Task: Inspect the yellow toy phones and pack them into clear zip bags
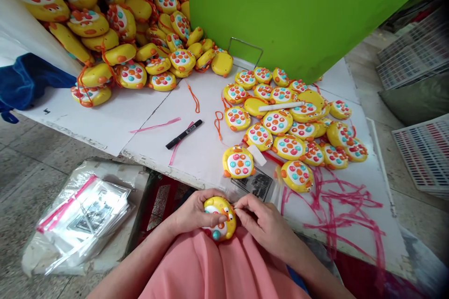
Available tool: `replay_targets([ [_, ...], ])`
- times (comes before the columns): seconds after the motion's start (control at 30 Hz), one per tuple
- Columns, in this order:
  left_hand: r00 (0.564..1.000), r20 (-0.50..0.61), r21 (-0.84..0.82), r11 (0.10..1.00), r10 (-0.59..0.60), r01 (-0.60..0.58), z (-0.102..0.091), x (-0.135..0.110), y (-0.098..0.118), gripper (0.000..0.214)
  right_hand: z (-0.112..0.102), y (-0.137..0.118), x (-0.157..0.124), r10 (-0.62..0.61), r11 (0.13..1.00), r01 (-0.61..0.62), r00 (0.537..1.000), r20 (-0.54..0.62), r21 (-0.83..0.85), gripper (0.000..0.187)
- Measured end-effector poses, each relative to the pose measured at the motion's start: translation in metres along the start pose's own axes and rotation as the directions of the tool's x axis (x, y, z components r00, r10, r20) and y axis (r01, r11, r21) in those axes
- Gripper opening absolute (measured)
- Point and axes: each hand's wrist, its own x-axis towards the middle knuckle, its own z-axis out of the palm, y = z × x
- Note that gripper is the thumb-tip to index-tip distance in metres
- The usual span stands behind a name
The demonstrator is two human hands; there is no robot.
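My left hand (192,211) is wrapped round a yellow toy duck (229,230) with a white belly and coloured buttons, held above my lap. Its thumb presses across the toy's front. At the duck's head end, my right hand (261,219) is closed in a pinch; whatever is between its fingertips is too small to make out. Just beyond, on the table edge, another toy duck (240,162) lies with its buttons up. A printed clear bag (257,183) lies partly under the ducks near my right hand.
A large heap of toy ducks (131,74) fills the back left; several more lie at right beside a green panel (298,14). A black marker (184,134), orange cord loops (193,98) and pink strips (351,196) lie on the table (147,145). Clear bags (87,215) sit at left.
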Motion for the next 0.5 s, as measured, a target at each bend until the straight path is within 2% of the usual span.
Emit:
replay_targets([
  [0.33, 0.999, -0.012, -0.019, 0.999, 0.047, -0.047, 0.001, 0.002, -0.004, 0.045, -0.001, 0.0, -0.008, -0.01, 1.0, 0.01, 1.0, 0.003, 0.024, 0.007],
  [0.5, 0.995, -0.043, -0.071, 0.994, 0.085, -0.088, 0.009, 0.0, -0.005, 0.041, 0.005, 0.003, -0.019, -0.035, 0.994, 0.032, 0.999, -0.032, -0.107, 0.01],
])
